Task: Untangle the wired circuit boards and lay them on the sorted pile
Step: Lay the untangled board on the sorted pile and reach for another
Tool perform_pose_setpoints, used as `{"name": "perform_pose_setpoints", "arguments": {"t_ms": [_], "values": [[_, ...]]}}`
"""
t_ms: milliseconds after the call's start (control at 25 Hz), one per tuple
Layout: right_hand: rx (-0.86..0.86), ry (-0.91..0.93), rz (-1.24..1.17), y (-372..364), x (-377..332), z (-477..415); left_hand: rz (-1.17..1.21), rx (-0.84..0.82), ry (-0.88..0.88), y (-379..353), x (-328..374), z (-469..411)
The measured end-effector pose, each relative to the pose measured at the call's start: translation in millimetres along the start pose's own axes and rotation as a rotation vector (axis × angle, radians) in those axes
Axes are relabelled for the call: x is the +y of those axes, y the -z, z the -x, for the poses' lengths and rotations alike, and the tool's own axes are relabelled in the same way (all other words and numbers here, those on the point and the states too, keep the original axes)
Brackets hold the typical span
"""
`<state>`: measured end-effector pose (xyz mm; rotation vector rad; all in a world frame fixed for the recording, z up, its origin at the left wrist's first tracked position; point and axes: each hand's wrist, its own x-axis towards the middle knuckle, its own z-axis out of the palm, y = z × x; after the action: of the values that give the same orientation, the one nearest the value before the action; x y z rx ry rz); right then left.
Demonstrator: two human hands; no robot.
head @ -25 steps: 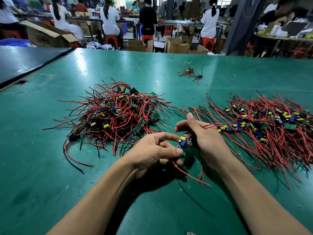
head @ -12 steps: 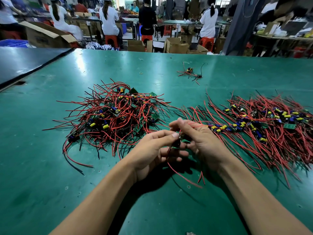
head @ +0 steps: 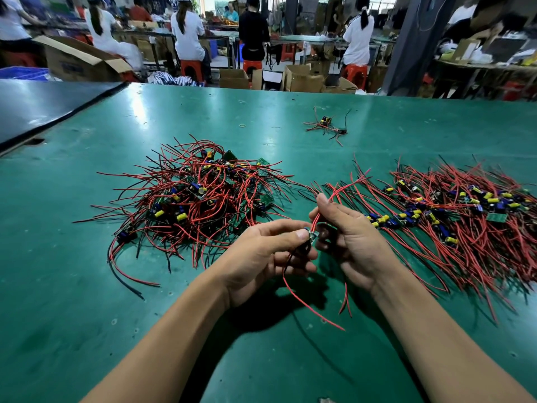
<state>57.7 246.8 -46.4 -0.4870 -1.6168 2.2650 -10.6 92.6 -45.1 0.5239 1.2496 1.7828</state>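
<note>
Raised now, wires (head: 345, 186) pass through gripping right hand (head: 354, 245); left hand (head: 261, 257) pinches board (head: 313, 236); likely straightening; next, lay on pile (head: 465, 222) at 3 o'clock.

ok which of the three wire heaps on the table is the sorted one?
The wide pile on the right: its red wires lie roughly parallel. The left heap is a crisscross tangle; the far cluster is a few strays.

Left hand (head: 261, 257) and right hand (head: 351, 239) drew slightly apart after closing together. Circuit board (head: 312, 236), hidden half second ago, showed again, pinched at left thumb tip. Right thumb lifted; red wires (head: 340, 190) swung up past it, tips toward sorted pile (head: 465, 216).
</note>
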Motion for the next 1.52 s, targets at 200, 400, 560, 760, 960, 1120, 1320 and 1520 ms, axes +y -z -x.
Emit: {"name": "perform_pose_setpoints", "arguments": {"t_ms": [200, 400, 560, 760, 960, 1120, 1320, 1520], "values": [[-0.073, -0.043, 0.02, -3.4, 8.6, 1.5, -0.045, 0.062, 0.012, -8.0, -8.4, -3.8], [-0.029, 0.034, 0.126, -5.8, 14.3, 0.9, -0.02, 0.156, -0.004, -9.4, -10.4, -6.3], [-0.094, -0.004, 0.103, -5.7, 14.2, 4.8, -0.043, 0.201, -0.018, -9.0, -12.5, -6.7], [-0.072, -0.011, 0.303, -2.3, 9.7, 5.2, -0.194, 0.203, -0.075, -6.4, -15.1, -6.3], [0.145, 0.091, 0.342, 9.9, 8.7, -6.2, -0.403, 0.117, -0.118, -8.9, -15.5, -4.3], [0.26, 0.21, 0.322, 10.3, 7.7, -10.2, -0.415, 0.071, -0.11, -9.5, -13.6, -3.8], [0.261, 0.048, 0.058, 5.3, 1.9, -11.6, -0.396, 0.001, -0.084, -7.0, -12.2, -2.1], [0.206, 0.017, 0.171, 5.0, 3.8, -8.0, -0.39, 0.057, -0.073, -7.6, -15.8, -4.3]]}}
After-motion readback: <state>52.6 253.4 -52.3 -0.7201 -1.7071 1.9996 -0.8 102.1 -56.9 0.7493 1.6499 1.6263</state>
